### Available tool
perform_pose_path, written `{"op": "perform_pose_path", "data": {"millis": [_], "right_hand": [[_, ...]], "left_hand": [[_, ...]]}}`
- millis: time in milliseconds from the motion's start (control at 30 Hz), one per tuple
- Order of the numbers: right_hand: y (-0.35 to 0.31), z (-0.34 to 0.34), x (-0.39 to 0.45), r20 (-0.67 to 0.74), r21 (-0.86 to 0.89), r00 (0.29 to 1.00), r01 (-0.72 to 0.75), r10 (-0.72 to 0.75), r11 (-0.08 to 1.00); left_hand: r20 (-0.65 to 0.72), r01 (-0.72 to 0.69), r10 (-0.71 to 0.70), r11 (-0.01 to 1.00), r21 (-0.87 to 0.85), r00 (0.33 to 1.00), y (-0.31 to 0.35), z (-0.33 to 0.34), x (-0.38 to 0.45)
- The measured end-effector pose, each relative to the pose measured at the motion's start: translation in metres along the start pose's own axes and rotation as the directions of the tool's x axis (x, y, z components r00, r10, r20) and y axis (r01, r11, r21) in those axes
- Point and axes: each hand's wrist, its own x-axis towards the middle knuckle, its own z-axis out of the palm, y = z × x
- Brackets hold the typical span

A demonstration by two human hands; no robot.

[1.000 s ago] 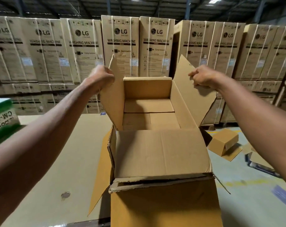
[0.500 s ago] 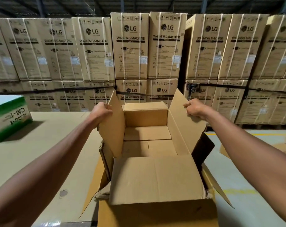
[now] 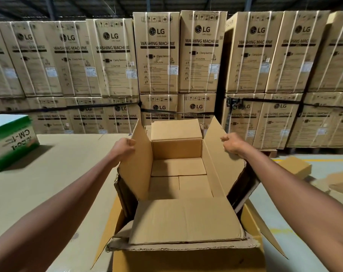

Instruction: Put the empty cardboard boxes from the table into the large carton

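Note:
An empty brown cardboard box (image 3: 178, 185) with its flaps open sits partly down inside the large carton (image 3: 186, 260), whose near wall fills the bottom of the view. My left hand (image 3: 123, 147) grips the top edge of the box's left flap. My right hand (image 3: 233, 143) grips the top edge of the right flap. The box's near flap lies folded toward me over the carton's rim. Most of the carton's inside is hidden by the box.
A cardboard-covered table (image 3: 49, 183) lies to the left with a green-and-white box (image 3: 9, 142) on it. Stacked washing-machine cartons (image 3: 159, 55) form a wall behind. Small cardboard boxes (image 3: 296, 166) lie on the concrete floor at the right.
The held box has come down from raised in front of me to lower inside the large carton, with both hands still on its side flaps.

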Motion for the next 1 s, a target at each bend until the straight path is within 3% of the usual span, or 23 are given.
{"op": "perform_pose_path", "data": {"millis": [300, 367, 467, 533, 633, 767, 867, 933, 1000], "right_hand": [[0.056, 0.042, -0.007, 0.005, -0.076, 0.998, -0.063, 0.064, 0.995], [0.061, 0.046, -0.011, 0.019, -0.161, 0.999, -0.044, 0.048, 0.986], [0.062, 0.053, -0.012, 0.016, -0.257, 0.999, -0.032, 0.037, 0.966], [0.06, 0.057, -0.012, 0.005, -0.278, 0.999, -0.031, 0.033, 0.96], [0.061, 0.058, -0.015, -0.019, -0.367, 1.0, -0.016, 0.01, 0.93], [0.059, 0.064, -0.027, -0.057, -0.588, 0.994, 0.04, -0.091, 0.808], [0.053, 0.069, -0.04, -0.067, -0.828, 0.962, 0.095, -0.266, 0.552], [0.051, 0.07, -0.048, -0.048, -0.888, 0.948, 0.105, -0.316, 0.448], [0.054, 0.072, -0.054, -0.044, -0.904, 0.951, 0.092, -0.306, 0.418]], "left_hand": [[0.035, -0.036, 0.028, 0.957, 0.286, 0.999, -0.033, 0.026, 0.005], [0.041, -0.05, 0.035, 0.874, 0.483, 0.999, -0.035, 0.031, -0.001], [0.034, -0.095, 0.105, 0.656, 0.749, 0.994, -0.04, 0.039, -0.013], [0.057, -0.129, 0.147, 0.545, 0.829, 0.988, -0.045, 0.044, -0.018], [0.066, -0.13, 0.148, 0.473, 0.871, 0.987, -0.047, 0.048, -0.021], [0.049, -0.13, 0.187, 0.45, 0.884, 0.981, -0.049, 0.05, -0.022], [0.057, -0.17, 0.262, 0.432, 0.886, 0.963, -0.049, 0.056, -0.024], [0.067, -0.18, 0.281, 0.398, 0.899, 0.957, -0.045, 0.062, -0.027], [0.088, -0.19, 0.29, 0.344, 0.92, 0.953, -0.042, 0.066, -0.03]]}}
